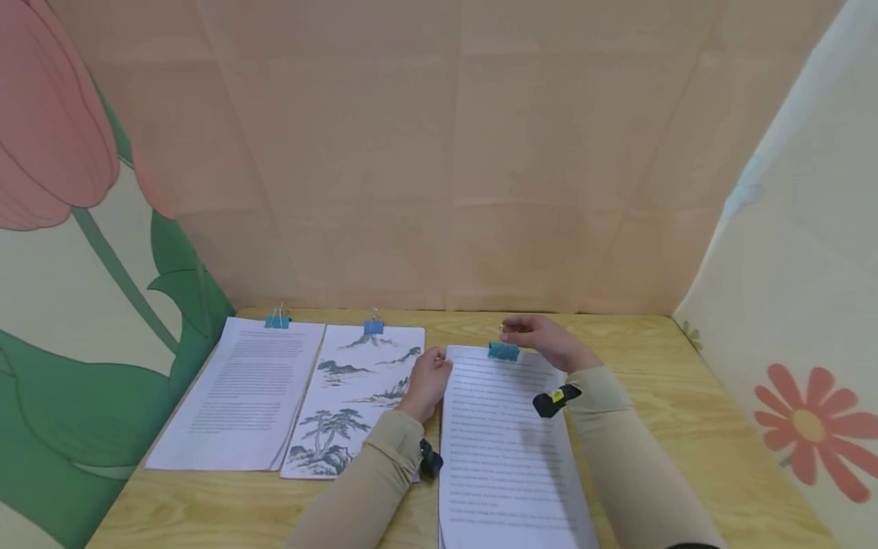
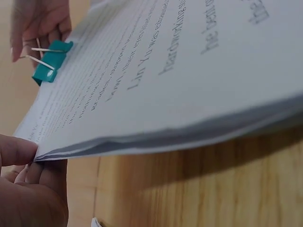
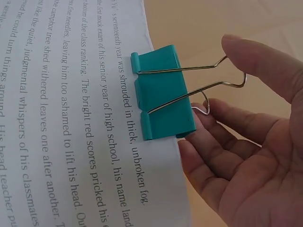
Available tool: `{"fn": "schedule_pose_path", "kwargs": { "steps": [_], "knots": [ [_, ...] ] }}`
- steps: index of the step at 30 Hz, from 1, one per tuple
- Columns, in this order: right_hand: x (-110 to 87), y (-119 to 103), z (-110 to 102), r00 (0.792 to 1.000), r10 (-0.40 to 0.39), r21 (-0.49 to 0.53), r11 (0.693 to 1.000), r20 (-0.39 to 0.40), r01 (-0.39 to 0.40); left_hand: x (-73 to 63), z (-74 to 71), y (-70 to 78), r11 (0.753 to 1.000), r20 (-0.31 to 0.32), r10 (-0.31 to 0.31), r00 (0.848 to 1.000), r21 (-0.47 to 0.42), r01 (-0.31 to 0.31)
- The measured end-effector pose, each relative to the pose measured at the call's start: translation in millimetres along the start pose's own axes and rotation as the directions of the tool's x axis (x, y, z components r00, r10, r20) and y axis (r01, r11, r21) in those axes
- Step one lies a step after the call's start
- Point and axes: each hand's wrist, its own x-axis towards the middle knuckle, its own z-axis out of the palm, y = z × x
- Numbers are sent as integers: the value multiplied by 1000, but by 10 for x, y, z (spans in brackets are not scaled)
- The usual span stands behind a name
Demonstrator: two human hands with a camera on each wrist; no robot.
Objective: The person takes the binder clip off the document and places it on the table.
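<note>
A stack of printed sheets [image 1: 507, 450] lies on the table with a teal binder clip [image 3: 163, 92] on its far edge. My left hand [image 1: 428, 381] pinches the stack's far left corner between thumb and fingers. In the left wrist view, that corner is lifted off the wood and its page edges show. At the clip, my right hand [image 1: 545, 339] holds the wire handles [image 3: 194, 90]. Its thumb [image 3: 265, 66] touches the tip of the front handle, while curled fingers are at the rear one. Both handles stand out past the paper's edge.
Left of the stack lies a sheet with an ink landscape [image 1: 357, 396], a blue binder clip [image 1: 373, 327] at its top. Farther left is another printed stack [image 1: 240, 389] with a teal clip [image 1: 277, 322]. Fabric walls [image 1: 446, 152] bound the wooden table [image 1: 686, 427].
</note>
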Motion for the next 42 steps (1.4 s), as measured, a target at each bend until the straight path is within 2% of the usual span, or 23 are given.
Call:
{"fn": "schedule_pose_path", "kwargs": {
  "steps": [5,9,12,17,24,33,42],
  "knots": [
    [11,-16,-11,999,30,-12,999,17,-30,6,22,-3,1000,-12,6,1000,-1,-6],
    [21,-26,-28,998,46,-16,999,30,-46,13,31,13,1000,-18,-18,1000,13,18],
    [19,-33,-43,998,54,-27,998,22,-54,17,36,19,999,-18,-33,999,21,33],
    [21,-38,-58,998,61,-68,996,-13,-62,9,48,19,999,-12,-19,1000,44,19],
    [13,-43,-51,999,31,-81,996,-42,-35,16,50,28,997,1,-53,999,51,53],
    [5,32,-41,998,-23,-78,997,-54,19,51,64,4,997,-5,-57,998,58,57],
    [-7,90,-11,986,-79,-121,991,-149,61,66,52,-5,996,1,-49,999,69,49]
  ]
}}
